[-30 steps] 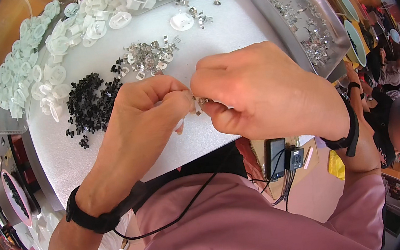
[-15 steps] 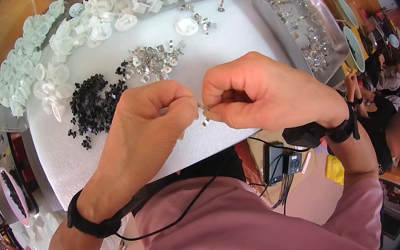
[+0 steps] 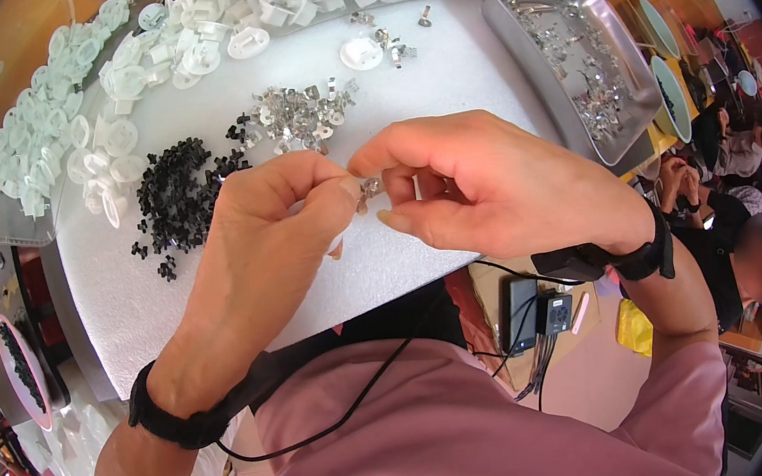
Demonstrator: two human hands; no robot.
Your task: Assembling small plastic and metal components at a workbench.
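A small shiny metal clip point(image 3: 368, 190) sticks out from the fingertips of my left hand point(image 3: 275, 215), whose thumb and index finger are pinched around it. Facing it, my right hand point(image 3: 488, 182) has its thumb and index finger spread on either side of the clip; the other fingers are curled, and nothing shows in their grip. Just beyond the hands lies a loose heap of metal clips point(image 3: 298, 120). Left of that heap, a pile of small black plastic pieces point(image 3: 175, 201) sits on the white foam-like work surface point(image 3: 436, 69).
White plastic parts point(image 3: 196, 47) crowd the far edge, and translucent ones point(image 3: 36, 138) are at the far left. A metal tray point(image 3: 622, 146) with clips stands at right. One white part point(image 3: 360, 53) lies beside a few clips. A co-worker point(image 3: 745, 260) is at far right.
My right thumb and index finger have parted and come off the metal clip. It now stays in my left fingertips, and my left hand has shifted slightly left.
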